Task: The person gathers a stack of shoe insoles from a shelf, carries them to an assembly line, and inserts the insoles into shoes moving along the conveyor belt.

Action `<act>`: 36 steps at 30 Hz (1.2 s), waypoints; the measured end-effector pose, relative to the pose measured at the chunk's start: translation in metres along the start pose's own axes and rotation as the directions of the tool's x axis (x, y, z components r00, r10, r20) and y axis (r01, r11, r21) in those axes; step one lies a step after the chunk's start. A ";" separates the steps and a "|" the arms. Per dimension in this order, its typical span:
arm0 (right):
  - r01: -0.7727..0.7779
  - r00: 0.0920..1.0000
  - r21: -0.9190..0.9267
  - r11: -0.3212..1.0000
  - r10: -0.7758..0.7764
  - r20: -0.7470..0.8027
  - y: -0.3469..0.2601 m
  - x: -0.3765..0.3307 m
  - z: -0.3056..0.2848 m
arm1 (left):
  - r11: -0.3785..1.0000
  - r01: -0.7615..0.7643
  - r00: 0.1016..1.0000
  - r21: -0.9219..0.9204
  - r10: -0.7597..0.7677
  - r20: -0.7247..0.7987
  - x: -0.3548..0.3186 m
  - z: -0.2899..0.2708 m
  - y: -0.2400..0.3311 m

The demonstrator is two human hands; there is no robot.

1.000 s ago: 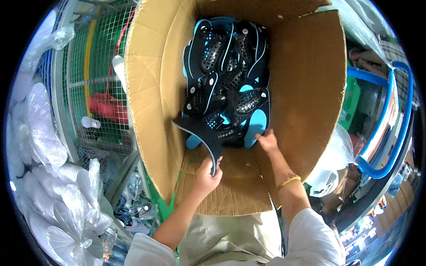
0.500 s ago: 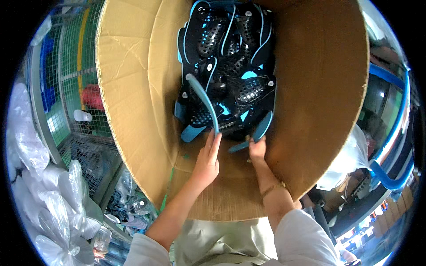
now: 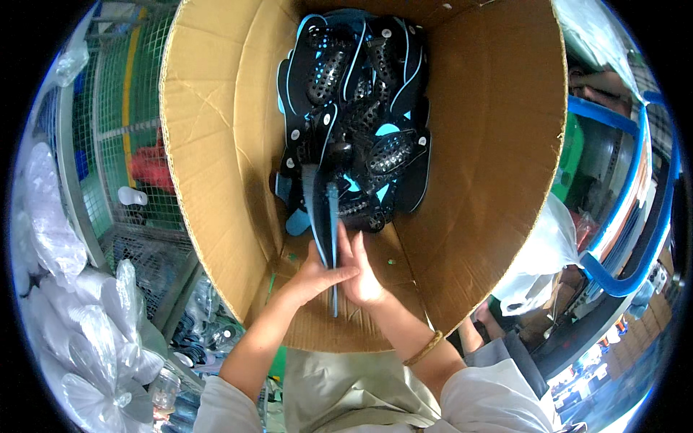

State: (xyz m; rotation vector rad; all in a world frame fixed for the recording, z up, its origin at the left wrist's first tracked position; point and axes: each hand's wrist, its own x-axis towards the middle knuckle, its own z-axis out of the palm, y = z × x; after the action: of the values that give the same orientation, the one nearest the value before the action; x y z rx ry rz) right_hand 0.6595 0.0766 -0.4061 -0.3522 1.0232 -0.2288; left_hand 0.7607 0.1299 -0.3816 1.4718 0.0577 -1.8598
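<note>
Deep inside a large cardboard box (image 3: 216, 137) lies a pile of black insoles (image 3: 361, 119) with light-blue edging and shiny perforated black patches. Above the box's near end, a pair of blue and black insoles (image 3: 326, 224) stands upright edge-on, slightly blurred. My left hand (image 3: 312, 276) is closed round their lower part, its thumb reaching across to the right. Against their right side my right hand (image 3: 361, 278) presses with its fingers nearly straight, so the two hands hold the pair between them. The fingers behind the insoles are partly hidden.
Clear bags of pale, sole-shaped pieces (image 3: 94, 353) are stacked at the left beside a wire mesh cage (image 3: 137, 238). On the right stand a blue tubular frame (image 3: 613, 281) and a white plastic bag (image 3: 534, 252). Another person's arm (image 3: 473, 335) shows beyond the box's right edge.
My right hand has moved left and nearer to me, bringing its insole against the one in my left hand. The insoles, apart before, are now together. The view has shifted slightly.
</note>
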 end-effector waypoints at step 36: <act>-0.003 0.906 -0.972 0.235 -0.410 -0.102 -0.035 0.263 -0.001 | 0.931 -0.041 0.819 -0.364 -0.177 -0.546 -0.011 -0.032 -0.005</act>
State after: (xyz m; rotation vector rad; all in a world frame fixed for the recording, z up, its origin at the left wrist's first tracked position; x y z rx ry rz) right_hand 0.7907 -0.0469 -0.6010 -1.6984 1.3863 0.1697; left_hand 0.7846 0.1547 -0.3849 1.7167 0.7179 -1.2963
